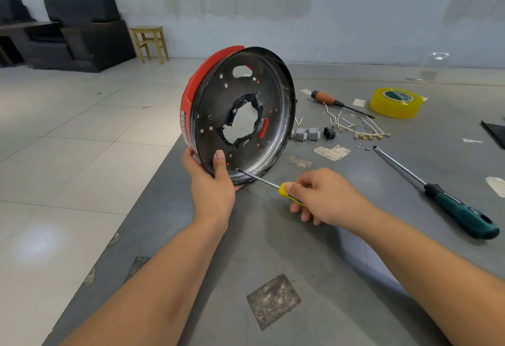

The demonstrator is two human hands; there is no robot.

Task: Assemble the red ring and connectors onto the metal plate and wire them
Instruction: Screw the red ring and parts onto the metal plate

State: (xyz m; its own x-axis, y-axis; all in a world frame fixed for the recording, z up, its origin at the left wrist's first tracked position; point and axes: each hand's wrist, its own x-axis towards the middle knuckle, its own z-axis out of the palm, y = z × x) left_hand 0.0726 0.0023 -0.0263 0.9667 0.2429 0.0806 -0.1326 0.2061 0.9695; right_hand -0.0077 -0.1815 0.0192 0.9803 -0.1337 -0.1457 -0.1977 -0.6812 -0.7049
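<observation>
- Worktop (pixel 341 277), grey and scuffed, fills the lower and right part of the frame; pale floor tiles run along its left edge.
- Armchair (pixel 82 28), dark, sits at upper left, with a small yellow stool (pixel 149 42) just to its right.
- Metal plate (pixel 246 116), round and dark with a ragged central opening, stands on edge at frame centre, its lower rim on the worktop near the left edge.
- Red ring (pixel 199 86) sits against the plate's far side, showing along the upper left rim and through several holes.
- Left hand (pixel 211 184) grasps the lower left rim of plate and ring, thumb pressed on the plate's near face, fingers wrapped behind.
- Right hand (pixel 322 195), lower right of the plate, is curled round the yellow handle of a small screwdriver (pixel 262 180); its shaft slants up and left, the tip meeting the plate's face just right of the left thumb.
- Large screwdriver (pixel 437 192) with a dark green handle lies at right.
- Tape roll (pixel 396 102), yellow, lies flat at upper right, with a wooden-handled tool (pixel 328 99) to its left.
- Wires (pixel 355 125), white with brass terminals, lie loose right of the plate.
- Connectors (pixel 307 134), grey, rest just beside the plate's right rim, a small black socket (pixel 329 132) next to them.
</observation>
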